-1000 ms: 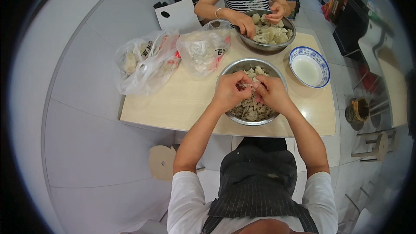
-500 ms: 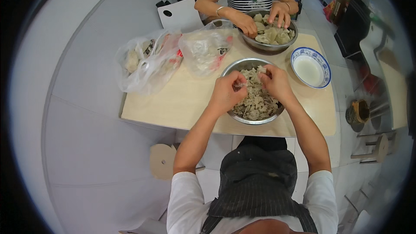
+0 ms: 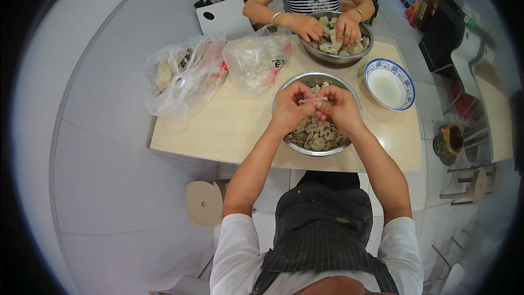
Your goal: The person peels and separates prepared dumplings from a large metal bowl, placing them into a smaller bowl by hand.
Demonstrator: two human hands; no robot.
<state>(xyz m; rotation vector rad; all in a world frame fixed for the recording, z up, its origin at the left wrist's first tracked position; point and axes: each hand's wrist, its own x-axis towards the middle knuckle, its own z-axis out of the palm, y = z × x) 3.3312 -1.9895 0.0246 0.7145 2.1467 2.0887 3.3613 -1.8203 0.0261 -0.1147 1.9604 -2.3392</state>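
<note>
In front of me a steel bowl (image 3: 317, 153) holds a heap of small, torn, greyish-beige food bits (image 3: 317, 134). Over its middle my left hand (image 3: 290, 110) and my right hand (image 3: 340, 112) meet, fingers pinched. Between the fingertips shows a small pale food piece (image 3: 322, 99), gripped from both sides; its exact kind is unclear. Across the table a co-worker's hands (image 3: 347, 28) are in a second steel bowl (image 3: 334, 63) of larger pale chunks (image 3: 329, 48).
At the right stands a blue-and-white bowl (image 3: 408, 97) with whitish liquid (image 3: 386, 88). Two clear plastic bags, one at the far left (image 3: 185, 79) and one beside it (image 3: 256, 65), lie on the wooden table (image 3: 218, 142). A round stool (image 3: 203, 204) is below left.
My hands have come together over the bowl, the right moving left and slightly down, and their fingertips now meet at the pale piece. The co-worker's hands have shifted a little in the far bowl.
</note>
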